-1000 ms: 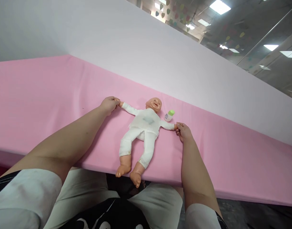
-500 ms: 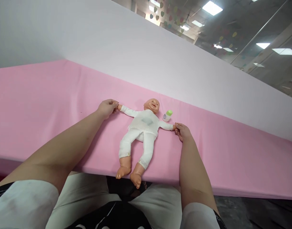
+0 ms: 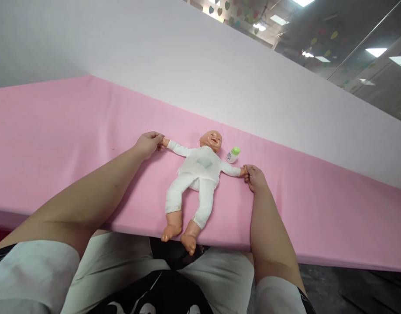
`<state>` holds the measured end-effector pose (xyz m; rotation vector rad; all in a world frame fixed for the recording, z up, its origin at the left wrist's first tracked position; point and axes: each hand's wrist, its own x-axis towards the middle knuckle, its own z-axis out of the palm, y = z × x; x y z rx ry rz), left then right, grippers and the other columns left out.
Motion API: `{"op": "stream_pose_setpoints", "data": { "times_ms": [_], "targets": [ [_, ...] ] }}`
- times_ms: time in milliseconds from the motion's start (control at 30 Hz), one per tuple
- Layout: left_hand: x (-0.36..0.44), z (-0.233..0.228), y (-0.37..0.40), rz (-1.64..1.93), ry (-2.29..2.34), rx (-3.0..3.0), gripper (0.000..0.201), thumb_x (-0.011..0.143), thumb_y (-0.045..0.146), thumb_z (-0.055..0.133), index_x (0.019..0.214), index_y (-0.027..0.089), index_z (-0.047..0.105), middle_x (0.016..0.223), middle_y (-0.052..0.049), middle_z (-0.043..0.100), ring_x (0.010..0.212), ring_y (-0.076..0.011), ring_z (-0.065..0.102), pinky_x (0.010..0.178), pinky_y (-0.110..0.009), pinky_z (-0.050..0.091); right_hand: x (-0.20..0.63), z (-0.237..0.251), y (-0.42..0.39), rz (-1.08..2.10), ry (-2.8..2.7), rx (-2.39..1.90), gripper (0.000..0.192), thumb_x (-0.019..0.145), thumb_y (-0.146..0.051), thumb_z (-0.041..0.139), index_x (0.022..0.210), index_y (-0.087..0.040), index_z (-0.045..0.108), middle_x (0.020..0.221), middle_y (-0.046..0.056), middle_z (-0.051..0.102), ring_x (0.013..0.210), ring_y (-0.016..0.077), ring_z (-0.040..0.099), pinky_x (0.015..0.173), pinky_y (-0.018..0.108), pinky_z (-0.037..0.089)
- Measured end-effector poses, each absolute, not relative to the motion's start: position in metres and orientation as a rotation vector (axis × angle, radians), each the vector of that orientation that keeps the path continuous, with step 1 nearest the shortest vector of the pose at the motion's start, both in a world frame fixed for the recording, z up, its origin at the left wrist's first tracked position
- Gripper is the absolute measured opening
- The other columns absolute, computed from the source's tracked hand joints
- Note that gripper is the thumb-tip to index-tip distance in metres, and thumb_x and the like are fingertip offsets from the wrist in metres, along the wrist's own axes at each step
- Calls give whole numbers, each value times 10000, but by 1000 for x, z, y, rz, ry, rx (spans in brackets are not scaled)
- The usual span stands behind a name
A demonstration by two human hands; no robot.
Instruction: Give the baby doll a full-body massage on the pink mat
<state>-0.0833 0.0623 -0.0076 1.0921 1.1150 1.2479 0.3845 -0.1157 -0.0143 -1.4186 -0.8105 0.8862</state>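
The doll (image 3: 200, 174) lies face-up on the pink mat (image 3: 56, 144), feet toward the person. The left hand (image 3: 148, 144) and right hand (image 3: 254, 177) apparently pinch its outstretched hands, equally near.

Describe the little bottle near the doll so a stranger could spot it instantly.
Start at the pink padded surface and find the baby doll lying on its back, arms spread. Just beyond the doll's head, toward the right hand, lies the small bottle: white-bodied with a bright green cap, the only green thing there.
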Motion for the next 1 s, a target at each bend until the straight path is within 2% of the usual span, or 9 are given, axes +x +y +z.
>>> {"op": "stream_pose_setpoints", "data": {
  "times_ms": [167, 267, 400, 533, 700, 867, 1000],
  "targets": [
    [-83, -5, 60, 1265, 1096, 1016, 219, 844, 41, 677, 1051, 111, 662, 772, -74, 692, 549, -162, 662, 611, -325, 598, 387, -11, -121, 935, -785, -1361, 328, 744, -296, 892, 1017, -204, 736, 792, -5, 686, 566, 69, 553, 500, 177, 518],
    [-84, -2, 57, 1272, 1084, 1018, 249, 816, 7, 692, 1043, 106, 662, 777, -66, 691, 558, -156, 667, 631, -323, 605, 390, -10, -124, 990, -781, -1311, 390, 698, -238, 920, 1041, -202, 737, 809, -9, 686, 594, 72, 583, 539, 181, 550],
    [-86, -2, 53, 1267, 1060, 1076, 265, 781, 26, 748, 1025, 113, 690, 757, -49, 693, 566, -139, 662, 630, -292, 592, 387, -13, -122, 938, -785, -1335, 431, 651, -256, 958, 1001, -200, 712, 768, -23, 666, 542, 67, 548, 480, 183, 508],
    [-88, -3, 51, 1302, 1029, 1104, 259, 783, 85, 779, 1029, 120, 706, 751, -45, 701, 588, -143, 676, 614, -272, 577, 377, -19, -117, 741, -766, -1364, 428, 660, -381, 973, 904, -208, 668, 679, -49, 617, 468, 53, 455, 386, 171, 391],
    [-88, -3, 50, 1332, 1049, 1096, 201, 812, 119, 771, 1001, 128, 704, 745, -45, 695, 580, -142, 670, 602, -275, 574, 373, -24, -113, 642, -750, -1396, 430, 703, -492, 940, 857, -216, 648, 647, -52, 607, 437, 50, 410, 356, 182, 345],
    [-89, -2, 54, 1326, 1067, 1047, 101, 887, 138, 687, 988, 134, 696, 732, -41, 680, 541, -130, 632, 580, -281, 569, 375, -25, -113, 588, -718, -1380, 381, 815, -548, 832, 873, -210, 668, 713, -6, 678, 428, 51, 398, 355, 196, 320],
    [-93, -5, 61, 1297, 1063, 1003, 129, 881, 107, 666, 997, 130, 719, 770, -65, 701, 602, -152, 678, 656, -303, 610, 378, -23, -115, 647, -678, -1362, 297, 847, -473, 801, 963, -214, 714, 734, -4, 685, 449, 54, 413, 382, 187, 349]
  ]
}}
